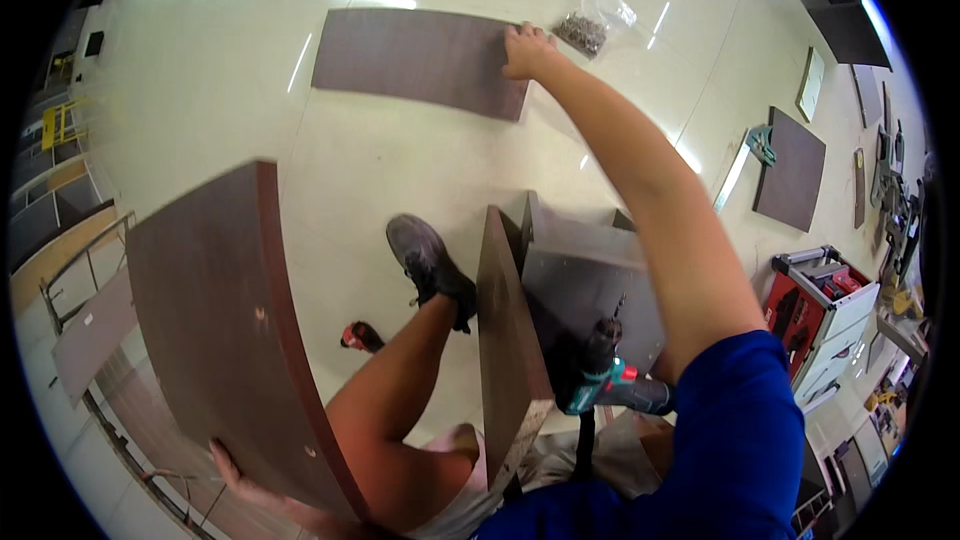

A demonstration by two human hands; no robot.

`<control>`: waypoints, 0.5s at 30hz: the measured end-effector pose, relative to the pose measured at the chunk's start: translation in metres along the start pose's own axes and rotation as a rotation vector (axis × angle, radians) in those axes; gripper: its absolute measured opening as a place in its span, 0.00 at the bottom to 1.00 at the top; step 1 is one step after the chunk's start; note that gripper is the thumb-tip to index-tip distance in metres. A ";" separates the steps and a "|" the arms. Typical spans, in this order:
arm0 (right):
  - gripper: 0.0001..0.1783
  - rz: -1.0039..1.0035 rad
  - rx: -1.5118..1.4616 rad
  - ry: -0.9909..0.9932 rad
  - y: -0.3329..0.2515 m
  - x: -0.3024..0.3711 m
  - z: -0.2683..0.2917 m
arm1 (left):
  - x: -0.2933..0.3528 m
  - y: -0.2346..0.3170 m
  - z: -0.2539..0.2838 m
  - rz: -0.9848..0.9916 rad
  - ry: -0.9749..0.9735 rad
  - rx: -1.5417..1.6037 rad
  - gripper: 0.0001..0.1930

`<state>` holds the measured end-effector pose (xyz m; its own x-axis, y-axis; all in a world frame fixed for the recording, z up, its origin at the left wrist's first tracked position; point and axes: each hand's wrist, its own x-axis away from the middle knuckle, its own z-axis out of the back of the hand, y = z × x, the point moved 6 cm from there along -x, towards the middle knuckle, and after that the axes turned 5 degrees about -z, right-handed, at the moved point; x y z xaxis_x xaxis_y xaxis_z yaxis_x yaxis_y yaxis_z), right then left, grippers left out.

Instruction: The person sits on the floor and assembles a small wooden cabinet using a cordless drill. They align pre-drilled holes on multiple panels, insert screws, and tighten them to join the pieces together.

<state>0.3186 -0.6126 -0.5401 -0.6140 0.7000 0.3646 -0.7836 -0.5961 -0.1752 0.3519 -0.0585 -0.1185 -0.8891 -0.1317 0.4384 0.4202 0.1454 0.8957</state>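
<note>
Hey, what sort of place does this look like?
Most likely a furniture workshop or assembly area. The left hand holds a large dark brown panel, there's a teal cordless drill close to the person's body, and a clear bag of small hardware lies ahead.

I saw passage over the floor mid-frame; the raised panel lower left and drill lower centre blocked the way.

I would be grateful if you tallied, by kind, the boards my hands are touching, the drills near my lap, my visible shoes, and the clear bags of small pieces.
Boards: 2 (nearer brown board, left hand; farther brown board, right hand)
Teal drill: 1
Dark shoe: 1
Clear bag: 1
Total: 5
</note>
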 end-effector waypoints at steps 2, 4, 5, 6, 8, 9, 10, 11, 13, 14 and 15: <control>0.36 0.436 -0.162 -0.207 -0.025 0.023 -0.002 | 0.003 -0.002 -0.021 -0.092 -0.023 -0.047 0.23; 0.37 0.800 -0.566 -0.723 -0.079 0.108 0.006 | 0.015 -0.008 -0.032 -0.222 0.013 -0.137 0.22; 0.38 0.914 -0.716 -0.972 -0.105 0.161 0.010 | 0.019 -0.004 -0.032 -0.265 0.036 -0.174 0.22; 0.40 1.009 -0.575 -1.166 -0.109 0.221 0.049 | 0.020 -0.010 -0.033 -0.296 0.033 -0.216 0.22; 0.40 1.070 -0.473 -1.315 -0.098 0.288 0.075 | 0.024 -0.015 -0.038 -0.310 -0.003 -0.244 0.22; 0.41 1.089 -0.386 -1.218 -0.090 0.310 0.099 | 0.025 -0.016 -0.041 -0.297 -0.032 -0.234 0.22; 0.39 1.137 -0.350 -1.013 -0.088 0.323 0.125 | 0.029 -0.014 -0.039 -0.283 -0.036 -0.208 0.22; 0.38 1.155 -0.316 -0.803 -0.077 0.335 0.151 | 0.029 -0.016 -0.040 -0.259 -0.059 -0.179 0.22; 0.35 1.190 -0.420 -0.512 -0.073 0.358 0.177 | 0.031 -0.016 -0.050 -0.246 -0.074 -0.168 0.22; 0.34 1.220 -0.553 -0.429 -0.077 0.370 0.184 | 0.032 -0.017 -0.054 -0.238 -0.084 -0.161 0.22; 0.34 1.244 -0.686 -0.343 -0.080 0.380 0.190 | 0.032 -0.016 -0.055 -0.229 -0.111 -0.161 0.22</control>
<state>0.1662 -0.3737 -0.2142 -0.9390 -0.3008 -0.1669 0.2748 -0.3641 -0.8899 0.3270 -0.1185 -0.1147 -0.9746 -0.0338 0.2213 0.2224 -0.0341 0.9744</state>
